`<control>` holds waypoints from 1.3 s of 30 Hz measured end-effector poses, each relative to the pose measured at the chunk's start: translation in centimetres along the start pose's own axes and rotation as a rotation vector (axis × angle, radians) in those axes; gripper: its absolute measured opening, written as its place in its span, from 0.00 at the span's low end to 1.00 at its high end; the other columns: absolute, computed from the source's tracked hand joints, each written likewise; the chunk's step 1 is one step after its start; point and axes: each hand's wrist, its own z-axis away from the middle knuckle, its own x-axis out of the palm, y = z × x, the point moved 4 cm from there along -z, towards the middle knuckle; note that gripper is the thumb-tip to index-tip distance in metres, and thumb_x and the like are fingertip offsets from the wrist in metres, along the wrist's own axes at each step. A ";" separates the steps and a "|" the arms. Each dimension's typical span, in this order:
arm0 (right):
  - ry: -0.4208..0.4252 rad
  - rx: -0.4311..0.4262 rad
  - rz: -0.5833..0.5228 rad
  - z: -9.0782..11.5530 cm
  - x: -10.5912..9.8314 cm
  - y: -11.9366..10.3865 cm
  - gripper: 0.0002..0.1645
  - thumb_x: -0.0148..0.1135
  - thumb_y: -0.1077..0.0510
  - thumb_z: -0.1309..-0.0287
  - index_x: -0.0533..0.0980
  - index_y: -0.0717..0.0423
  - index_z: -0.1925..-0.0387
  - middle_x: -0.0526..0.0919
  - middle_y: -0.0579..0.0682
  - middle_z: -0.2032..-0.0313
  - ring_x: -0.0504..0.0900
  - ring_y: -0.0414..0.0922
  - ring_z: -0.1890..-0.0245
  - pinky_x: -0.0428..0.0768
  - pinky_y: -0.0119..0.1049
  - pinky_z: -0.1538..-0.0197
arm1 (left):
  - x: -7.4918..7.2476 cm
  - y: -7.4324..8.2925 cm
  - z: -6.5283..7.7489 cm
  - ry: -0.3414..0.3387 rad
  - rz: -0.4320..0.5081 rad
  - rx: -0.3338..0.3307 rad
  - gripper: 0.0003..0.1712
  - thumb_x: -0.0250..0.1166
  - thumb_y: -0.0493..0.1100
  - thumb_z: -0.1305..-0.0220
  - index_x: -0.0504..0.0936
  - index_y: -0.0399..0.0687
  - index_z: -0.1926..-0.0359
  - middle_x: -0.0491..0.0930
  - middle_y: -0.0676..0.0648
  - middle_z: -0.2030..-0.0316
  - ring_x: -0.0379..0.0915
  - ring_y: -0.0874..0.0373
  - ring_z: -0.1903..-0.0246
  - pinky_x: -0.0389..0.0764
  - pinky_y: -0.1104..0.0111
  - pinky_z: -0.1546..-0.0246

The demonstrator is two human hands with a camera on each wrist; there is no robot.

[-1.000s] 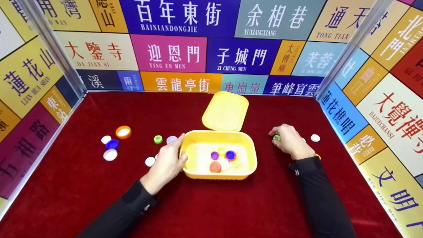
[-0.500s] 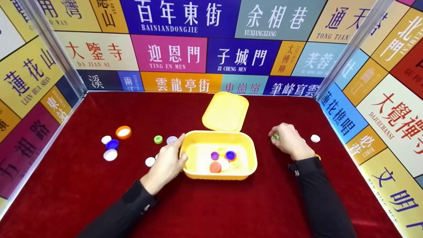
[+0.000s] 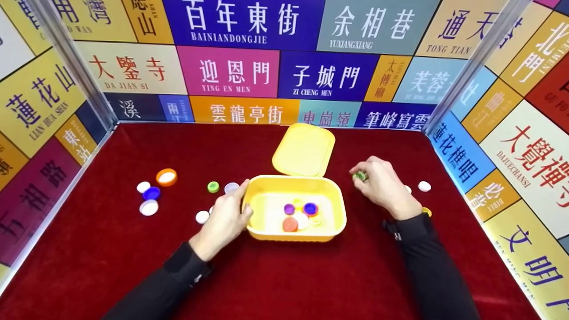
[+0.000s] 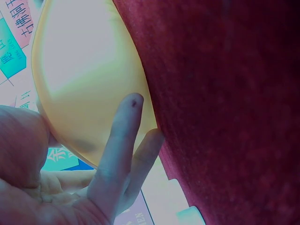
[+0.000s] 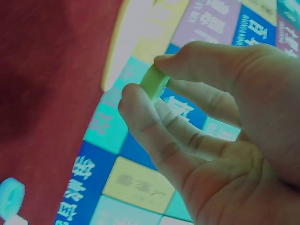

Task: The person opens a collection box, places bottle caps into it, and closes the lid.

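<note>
On one red cloth [image 3: 275, 280] stands one yellow box [image 3: 265, 209], one yellow lid [image 3: 304, 149] behind it, the left hand [image 3: 224, 218] gripping the box's left side, the right hand [image 3: 383, 183] off to its right, four caps [image 3: 151, 194] grouped at far left and, pinched in that right hand, one green cap [image 5: 153, 85].

The head view looks from above, forward and down across the counter [image 3: 284, 280]; close in, the left wrist view shares the yellow box [image 4: 93, 93] with it, the right the green cap [image 5: 153, 85] between right fingers [image 5: 141, 116].
</note>
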 end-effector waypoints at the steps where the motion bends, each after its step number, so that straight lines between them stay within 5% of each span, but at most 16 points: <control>1: 0.014 -0.012 -0.012 0.1 -0.1 -0.6 0.13 0.70 0.66 0.29 0.95 0.61 0.49 0.90 0.62 0.55 0.87 0.58 0.56 0.87 0.51 0.49 | 0.0 0.0 0.0 0.001 0.000 0.001 0.41 0.67 0.34 0.24 0.71 0.34 0.13 0.83 0.32 0.24 0.88 0.43 0.49 0.90 0.59 0.51; 9: 0.050 -0.109 -0.127 0.8 -0.5 -4.9 0.11 0.76 0.64 0.27 0.95 0.57 0.47 0.89 0.58 0.54 0.93 0.51 0.59 0.97 0.52 0.50 | -0.1 0.1 0.0 0.024 -0.003 0.025 0.41 0.67 0.33 0.26 0.73 0.33 0.14 0.84 0.32 0.25 0.91 0.41 0.40 0.93 0.53 0.43; 20: -0.029 -0.305 -0.091 1.8 1.6 -9.3 0.12 0.80 0.66 0.32 0.94 0.59 0.48 0.89 0.58 0.56 0.90 0.53 0.58 0.94 0.46 0.52 | 0.0 0.0 0.1 0.024 0.001 0.026 0.40 0.67 0.33 0.24 0.72 0.33 0.14 0.85 0.32 0.25 0.89 0.44 0.49 0.91 0.59 0.51; 27: -0.138 -0.372 -0.078 2.3 3.6 -10.5 0.11 0.80 0.66 0.32 0.93 0.60 0.49 0.92 0.58 0.54 0.90 0.54 0.54 0.94 0.48 0.50 | 0.0 0.1 0.1 0.022 0.002 0.025 0.41 0.67 0.32 0.25 0.72 0.33 0.14 0.84 0.32 0.24 0.89 0.44 0.46 0.91 0.59 0.50; 34: -0.200 -0.374 -0.067 2.6 4.1 -10.7 0.12 0.81 0.64 0.31 0.94 0.61 0.48 0.95 0.59 0.53 0.91 0.58 0.50 0.93 0.52 0.43 | 0.0 0.1 0.1 0.020 0.001 0.024 0.41 0.67 0.32 0.25 0.72 0.34 0.14 0.86 0.32 0.27 0.84 0.46 0.61 0.88 0.61 0.58; 39: -0.202 -0.357 -0.075 2.6 4.0 -10.7 0.12 0.81 0.63 0.30 0.93 0.61 0.47 0.94 0.60 0.52 0.91 0.58 0.49 0.93 0.52 0.42 | 0.0 0.0 0.2 0.013 0.003 0.013 0.41 0.67 0.32 0.25 0.72 0.34 0.13 0.87 0.33 0.28 0.85 0.47 0.56 0.88 0.63 0.56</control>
